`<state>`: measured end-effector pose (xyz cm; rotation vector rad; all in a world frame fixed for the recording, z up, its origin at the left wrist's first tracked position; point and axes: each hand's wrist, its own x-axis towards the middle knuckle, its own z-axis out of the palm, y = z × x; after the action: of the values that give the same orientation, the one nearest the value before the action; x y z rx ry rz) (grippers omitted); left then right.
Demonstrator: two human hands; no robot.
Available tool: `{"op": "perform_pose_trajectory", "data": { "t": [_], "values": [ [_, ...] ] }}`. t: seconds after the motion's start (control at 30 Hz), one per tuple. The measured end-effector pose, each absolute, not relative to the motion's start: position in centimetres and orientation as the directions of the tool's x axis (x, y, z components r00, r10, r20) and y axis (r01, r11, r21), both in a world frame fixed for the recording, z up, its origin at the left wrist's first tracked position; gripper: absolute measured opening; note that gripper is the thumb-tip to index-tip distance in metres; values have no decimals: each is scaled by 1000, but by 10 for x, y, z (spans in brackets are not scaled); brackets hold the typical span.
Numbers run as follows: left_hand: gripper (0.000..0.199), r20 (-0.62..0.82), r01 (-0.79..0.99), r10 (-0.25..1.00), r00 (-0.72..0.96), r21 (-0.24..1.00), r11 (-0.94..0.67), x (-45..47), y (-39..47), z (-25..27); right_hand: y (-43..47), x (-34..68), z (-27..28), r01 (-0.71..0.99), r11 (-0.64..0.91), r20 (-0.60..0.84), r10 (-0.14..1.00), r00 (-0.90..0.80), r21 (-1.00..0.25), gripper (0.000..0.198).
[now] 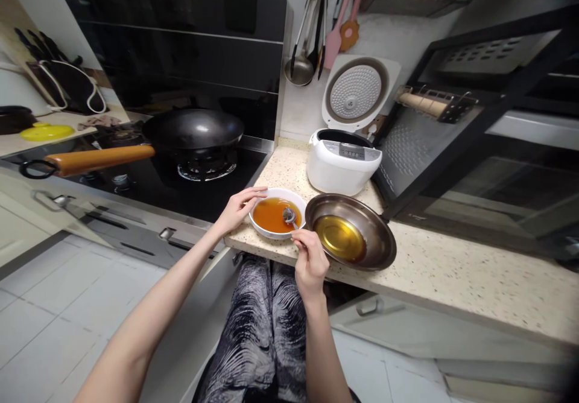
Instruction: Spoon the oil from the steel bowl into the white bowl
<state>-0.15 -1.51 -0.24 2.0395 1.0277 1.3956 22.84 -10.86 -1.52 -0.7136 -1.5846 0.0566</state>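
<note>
A white bowl [300, 196] of amber-brown liquid [269, 215] stands close to the counter's front edge. My left hand [239, 208] rests against the bowl's left rim, its fingers stretched along it. A metal spoon [288, 215] has its head at the liquid, and my right hand [311, 258] pinches its handle at the near right rim. Just right of the bowl sits a steel pan [380, 243] with yellow oil [339, 236] pooled in it. The right hand is close to the pan's left side.
Behind the bowl and pan stands a white rice cooker [341, 171], lid up. A black wok [194, 128] with a wooden handle [104, 158] sits on the gas stove at left. Utensils hang on the wall, including a ladle [299, 71]. A dark-framed rack [407, 143] stands at right.
</note>
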Motion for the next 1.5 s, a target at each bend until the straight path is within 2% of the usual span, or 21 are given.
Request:
{"op": "perform_pose_trajectory", "data": {
  "t": [0.2,0.7,1.5],
  "values": [
    [32,586,324,782,214,712,-623,-2,-15,-2,-107,227,-18,399,791,873,485,56,-465,21],
    [33,578,338,787,218,711,-616,-2,-14,-4,-118,224,-22,283,749,793,508,336,-600,17],
    [33,580,333,786,213,713,-617,-2,-14,-3,-125,225,-11,298,740,789,499,359,-603,14]
  ]
}}
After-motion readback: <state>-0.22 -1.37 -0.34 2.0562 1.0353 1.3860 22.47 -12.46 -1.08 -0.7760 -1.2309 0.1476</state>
